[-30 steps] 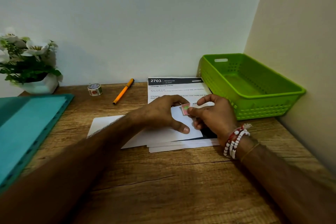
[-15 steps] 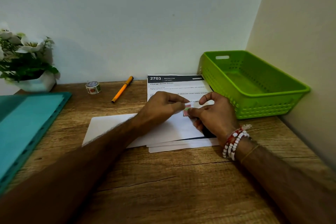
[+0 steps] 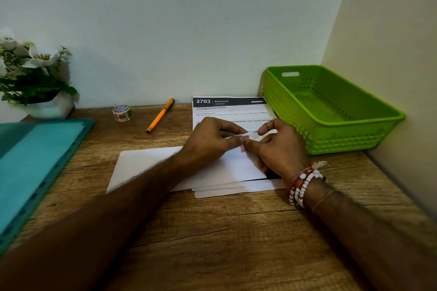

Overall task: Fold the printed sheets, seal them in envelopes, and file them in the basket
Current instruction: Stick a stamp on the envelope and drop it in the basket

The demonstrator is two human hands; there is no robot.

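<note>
A white envelope lies on top of a stack of white envelopes on the wooden desk, partly over a printed sheet headed "2703 BEDROOM". Above the envelope's right end my left hand and my right hand meet. Both pinch a small pink sticker piece between thumb and fingertips. The green plastic basket stands to the right of the papers, nothing visible inside it.
A roll of patterned tape and an orange pen lie near the back wall. A teal folder covers the desk's left side. A potted white flower stands at the back left. A wall runs close on the right.
My left thumb has lifted off the envelope and come up to the sticker. Both hands have closed in on the sticker, which is now turned more edge-on.
</note>
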